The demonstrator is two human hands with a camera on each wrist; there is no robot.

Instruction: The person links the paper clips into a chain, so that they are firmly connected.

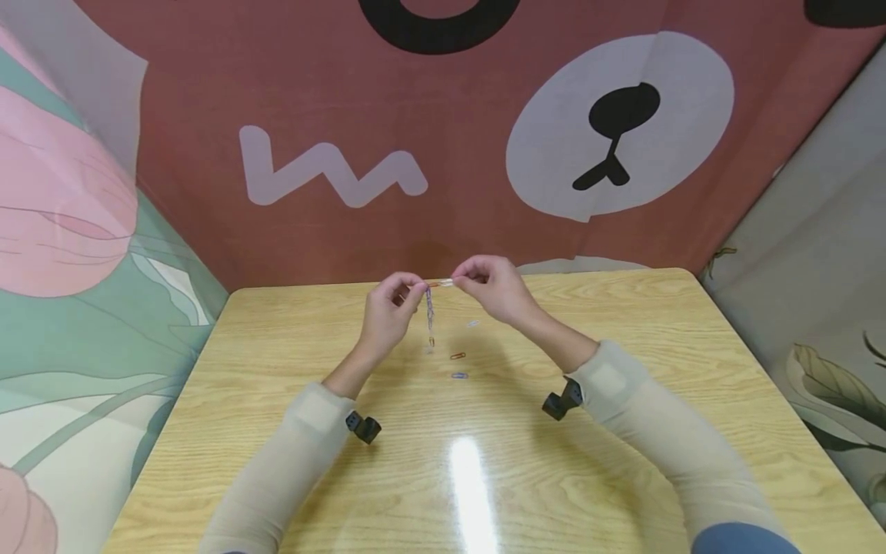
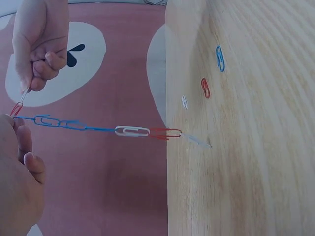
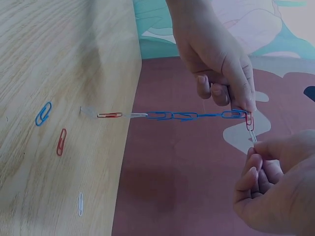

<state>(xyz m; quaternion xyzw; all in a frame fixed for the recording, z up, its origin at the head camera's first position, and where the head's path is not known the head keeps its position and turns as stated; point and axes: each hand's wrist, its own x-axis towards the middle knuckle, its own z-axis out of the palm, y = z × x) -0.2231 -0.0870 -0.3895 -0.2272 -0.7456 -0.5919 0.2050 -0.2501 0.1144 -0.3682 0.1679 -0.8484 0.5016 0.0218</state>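
A chain of linked paper clips [image 2: 72, 124] hangs from the fingertips of my left hand [image 1: 389, 317], above the far part of the table. Several blue clips come first, then a white clip [image 2: 132, 131], a red clip [image 2: 165, 132] and a white one at the lower end. Thumb and finger of the left hand pinch the chain's top, where a red paper clip [image 3: 249, 121] joins the blue ones. From that red clip a white paper clip [image 3: 253, 136] runs across to my right hand [image 1: 497, 291], whose thumb and finger pinch its other end.
Three loose paper clips lie on the wooden table [image 1: 277, 346] below the hands: one white [image 1: 473, 323], one red [image 1: 457, 355], one blue [image 1: 460, 375]. A printed cloth [image 1: 346, 246] hangs right behind the table's far edge. Light reflects off the near tabletop.
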